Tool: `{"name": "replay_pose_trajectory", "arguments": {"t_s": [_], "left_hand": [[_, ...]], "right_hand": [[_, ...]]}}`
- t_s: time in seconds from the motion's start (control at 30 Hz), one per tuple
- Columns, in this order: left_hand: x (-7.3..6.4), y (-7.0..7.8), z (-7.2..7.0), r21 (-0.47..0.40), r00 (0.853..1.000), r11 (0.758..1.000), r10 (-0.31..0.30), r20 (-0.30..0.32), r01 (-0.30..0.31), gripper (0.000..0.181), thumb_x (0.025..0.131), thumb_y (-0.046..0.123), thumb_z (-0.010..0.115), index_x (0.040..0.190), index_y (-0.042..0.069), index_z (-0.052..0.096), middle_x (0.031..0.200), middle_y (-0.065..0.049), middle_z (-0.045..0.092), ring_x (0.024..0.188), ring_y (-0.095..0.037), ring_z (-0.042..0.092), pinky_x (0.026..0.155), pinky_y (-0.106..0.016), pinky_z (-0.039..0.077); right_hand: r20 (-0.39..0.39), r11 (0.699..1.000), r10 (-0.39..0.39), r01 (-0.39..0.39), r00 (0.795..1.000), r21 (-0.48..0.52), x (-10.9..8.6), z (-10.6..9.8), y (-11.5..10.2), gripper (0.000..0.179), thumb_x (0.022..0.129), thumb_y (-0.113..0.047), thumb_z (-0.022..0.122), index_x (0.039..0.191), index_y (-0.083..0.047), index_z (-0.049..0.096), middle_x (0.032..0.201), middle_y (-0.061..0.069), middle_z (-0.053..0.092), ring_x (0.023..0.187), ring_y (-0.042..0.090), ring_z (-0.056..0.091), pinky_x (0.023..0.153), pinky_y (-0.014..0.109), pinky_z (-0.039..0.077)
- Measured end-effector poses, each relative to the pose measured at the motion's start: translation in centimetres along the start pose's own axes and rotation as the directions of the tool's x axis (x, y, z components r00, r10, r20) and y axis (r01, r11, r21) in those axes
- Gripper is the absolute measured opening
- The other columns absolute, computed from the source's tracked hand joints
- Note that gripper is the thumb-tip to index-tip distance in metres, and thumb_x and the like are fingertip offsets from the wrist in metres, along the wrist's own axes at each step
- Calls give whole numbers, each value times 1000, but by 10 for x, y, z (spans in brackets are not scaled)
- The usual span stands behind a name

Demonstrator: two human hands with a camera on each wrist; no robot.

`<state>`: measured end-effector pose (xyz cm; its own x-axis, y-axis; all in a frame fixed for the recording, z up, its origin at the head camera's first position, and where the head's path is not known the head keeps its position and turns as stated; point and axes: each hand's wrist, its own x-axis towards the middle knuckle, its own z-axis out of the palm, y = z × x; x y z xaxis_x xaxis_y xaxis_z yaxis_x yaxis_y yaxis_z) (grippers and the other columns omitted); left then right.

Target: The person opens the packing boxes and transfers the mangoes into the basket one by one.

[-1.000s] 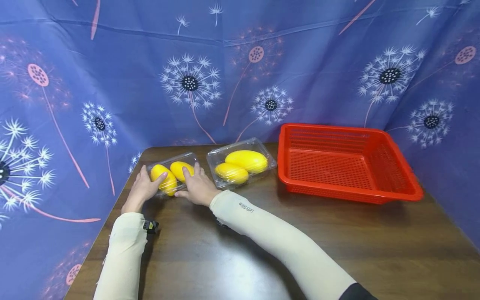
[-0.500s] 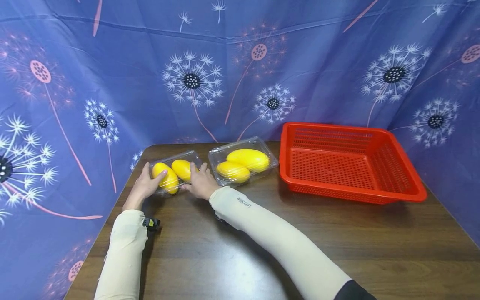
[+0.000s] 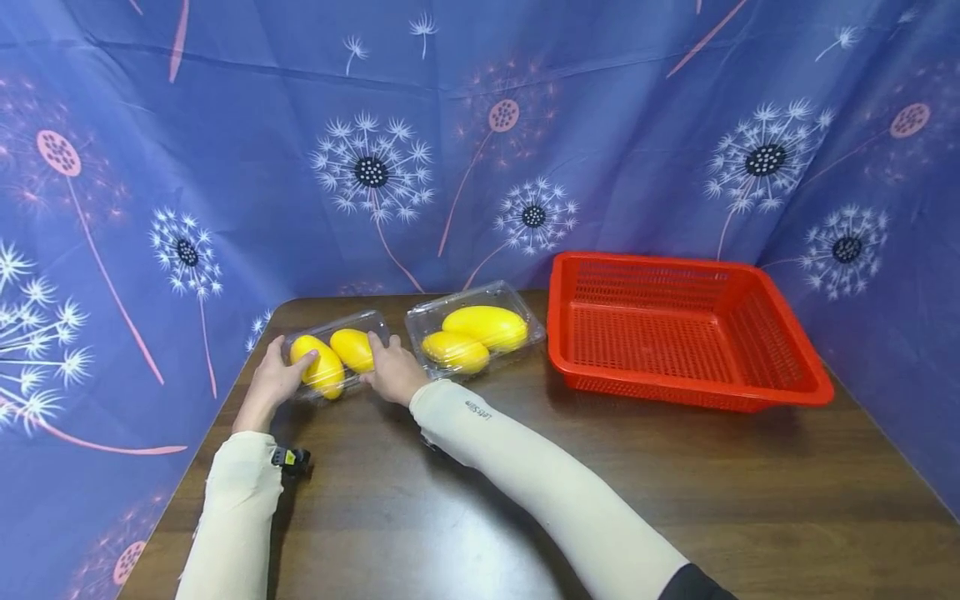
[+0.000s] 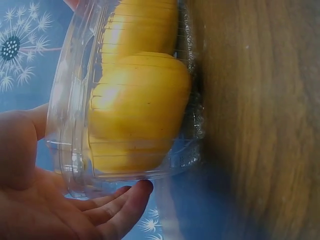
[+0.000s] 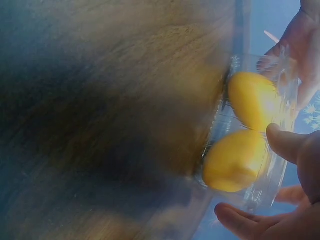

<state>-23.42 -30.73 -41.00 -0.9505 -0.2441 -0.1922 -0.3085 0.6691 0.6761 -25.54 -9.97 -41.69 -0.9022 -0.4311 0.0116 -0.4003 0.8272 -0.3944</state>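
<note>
At the table's far left, two yellow mangoes (image 3: 318,367) lie inside a clear plastic clamshell box (image 3: 365,322). My left hand (image 3: 271,386) grips the box's left end, its thumb over the top and its fingers along the end wall. On the opposite end my right hand (image 3: 396,372) holds the box, thumb on the lid and fingers at the side. The left wrist view shows the left fingertips (image 4: 142,187) against the lower wall. In the right wrist view the box (image 5: 265,185) sits between both hands, near the wooden surface; whether it touches is unclear.
A second clear box (image 3: 504,293) with two yellow mangoes (image 3: 486,326) stands just right of the held one. Beyond it is a red plastic basket (image 3: 682,385). A blue dandelion-print cloth (image 3: 450,167) hangs behind the brown wooden table (image 3: 600,450).
My right hand has shifted slightly right, toward the box's right end. My left hand stays at its end. The head view has moved a little; the boxes and basket look unmoved.
</note>
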Motion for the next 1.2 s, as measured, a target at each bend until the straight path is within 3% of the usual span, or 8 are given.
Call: {"name": "replay_pose_trajectory", "arguments": {"t_s": [0.43,0.73,1.2], "left_hand": [[-9,1,-1,21,1000,1000,-14,0,14,91,97,52,47,154,-2,1,150,-38,26,137,-53,30,109,-63,34],[-12,4,-2,13,1000,1000,-11,-21,11,90,97,50,49,154,-2,4,148,-37,31,134,-52,35,107,-61,37],[-20,11,-12,-71,996,997,32,-81,-38,86,97,47,51,155,1,7,149,-35,32,137,-49,36,108,-59,38]], "right_hand": [[-27,999,-27,27,999,-19,-6,0,-1,77,89,-43,69,150,-14,33,130,16,54,104,26,66,92,33,56],[-97,997,-62,58,993,-49,-8,0,3,75,85,-46,72,146,-15,41,120,12,60,99,23,67,87,32,56],[-202,990,-132,141,971,29,-16,-14,6,73,81,-44,77,142,-17,47,121,13,61,97,26,67,86,35,57]]}}
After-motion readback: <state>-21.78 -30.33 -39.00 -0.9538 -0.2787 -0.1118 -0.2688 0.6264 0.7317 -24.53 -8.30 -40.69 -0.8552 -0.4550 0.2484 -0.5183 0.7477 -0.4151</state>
